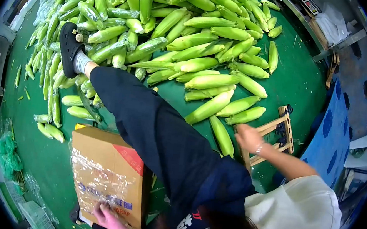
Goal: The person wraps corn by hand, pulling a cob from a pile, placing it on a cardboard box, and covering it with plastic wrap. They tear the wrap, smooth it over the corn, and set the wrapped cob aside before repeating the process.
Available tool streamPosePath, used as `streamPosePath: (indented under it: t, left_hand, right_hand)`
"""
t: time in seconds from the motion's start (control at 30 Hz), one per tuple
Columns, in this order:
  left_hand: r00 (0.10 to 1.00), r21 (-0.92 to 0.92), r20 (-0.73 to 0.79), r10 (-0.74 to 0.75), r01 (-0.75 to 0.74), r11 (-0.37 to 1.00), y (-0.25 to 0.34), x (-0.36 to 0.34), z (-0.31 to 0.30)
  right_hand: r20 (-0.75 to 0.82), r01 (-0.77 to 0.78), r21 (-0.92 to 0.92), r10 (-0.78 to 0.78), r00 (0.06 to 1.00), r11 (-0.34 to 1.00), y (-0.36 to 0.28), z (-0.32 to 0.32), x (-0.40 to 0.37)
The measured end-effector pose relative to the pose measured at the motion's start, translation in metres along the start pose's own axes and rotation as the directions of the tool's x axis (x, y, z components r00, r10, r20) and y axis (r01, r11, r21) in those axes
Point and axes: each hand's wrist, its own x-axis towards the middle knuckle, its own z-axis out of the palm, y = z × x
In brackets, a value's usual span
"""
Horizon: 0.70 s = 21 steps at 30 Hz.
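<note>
My left hand (111,219), in a pink glove, lies at the lower end of a cardboard box (114,156), on clear plastic film that covers part of its printed face; its fingers are bent, and whether they grip the film is unclear. My right hand (249,139), bare with a bracelet at the wrist, is at the corner of a wooden frame (287,128), beside a green corn ear (221,136). Its fingers are blurred, and what they hold, if anything, cannot be made out. Unwrapped corn ears (210,106) lie just beyond it.
A large heap of corn fills the back of the green floor (36,154), with film-wrapped ears (107,33) on its left side. My outstretched leg crosses the middle, its black shoe (69,50) against the heap. Green netting (9,153) lies at left, a blue sheet (332,132) at right.
</note>
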Motion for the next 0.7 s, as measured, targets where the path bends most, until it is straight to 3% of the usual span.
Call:
streamPosePath:
  t: [0.07,0.1,0.13,0.17,0.2,0.23,0.3,0.33,0.4,0.47,0.53,0.6,0.67,0.7]
  left_hand:
    - [1.0,-0.106,-0.02,-0.023,0.021,0.994,0.024,-0.025,0.026]
    - [0.999,-0.087,-0.03,-0.033,0.03,0.996,0.033,-0.033,0.03]
    - [0.977,-0.125,0.013,-0.211,0.211,0.969,0.058,-0.045,0.029]
    - [0.996,-0.117,-0.089,-0.01,-0.001,0.993,0.052,-0.049,0.026]
    - [0.97,0.067,-0.14,0.199,-0.191,0.979,0.024,-0.047,0.002]
    - [0.965,0.047,-0.211,0.155,-0.148,0.988,0.021,-0.056,-0.013]
    - [0.947,0.114,-0.314,0.07,-0.036,0.993,0.023,-0.083,-0.041]
    - [0.942,0.095,-0.335,-0.012,0.046,0.994,0.022,-0.095,-0.051]
    - [0.911,0.131,-0.395,-0.116,0.181,0.975,0.0,-0.11,-0.064]
    - [0.899,0.101,-0.398,-0.18,0.239,0.966,-0.024,-0.112,-0.058]
    - [0.907,0.166,-0.414,-0.073,0.154,0.974,-0.032,-0.099,-0.043]
    - [0.866,0.408,-0.492,0.087,0.141,0.902,-0.021,-0.076,-0.036]
    - [0.897,0.471,-0.442,0.009,0.224,0.854,-0.026,-0.05,-0.041]
    - [0.931,0.586,-0.364,0.019,0.213,0.782,-0.029,-0.041,-0.04]
  right_hand:
    - [0.079,-0.027,-0.321,0.055,0.995,0.947,-0.019,0.05,0.011]
    - [0.12,-0.143,-0.166,0.164,0.979,0.976,-0.032,0.063,0.02]
    - [0.125,-0.235,-0.195,0.261,0.957,0.952,-0.03,0.076,0.035]
    - [0.127,-0.232,-0.166,0.254,0.959,0.958,-0.027,0.069,0.036]
    - [0.138,-0.209,-0.144,0.229,0.964,0.967,-0.023,0.054,0.036]
    - [0.174,-0.163,0.015,0.158,0.972,0.987,-0.01,0.049,0.038]
    - [0.031,0.03,0.207,-0.037,0.999,0.978,0.0,0.019,0.026]
    - [0.154,0.007,0.425,-0.08,0.985,0.905,-0.061,-0.04,0.018]
    - [-0.093,0.319,0.43,-0.31,0.946,0.845,-0.097,-0.071,0.023]
    - [-0.119,0.6,0.366,-0.604,0.788,0.711,-0.202,-0.104,0.023]
    - [-0.075,0.852,0.375,-0.905,0.419,0.364,-0.29,-0.095,0.03]
    - [0.018,0.897,0.434,-0.996,0.085,0.084,-0.367,-0.058,0.036]
    - [0.05,0.855,0.517,-0.995,-0.087,-0.049,-0.428,0.002,0.034]
    - [0.047,0.854,0.517,-0.994,-0.094,-0.056,-0.45,0.036,0.031]
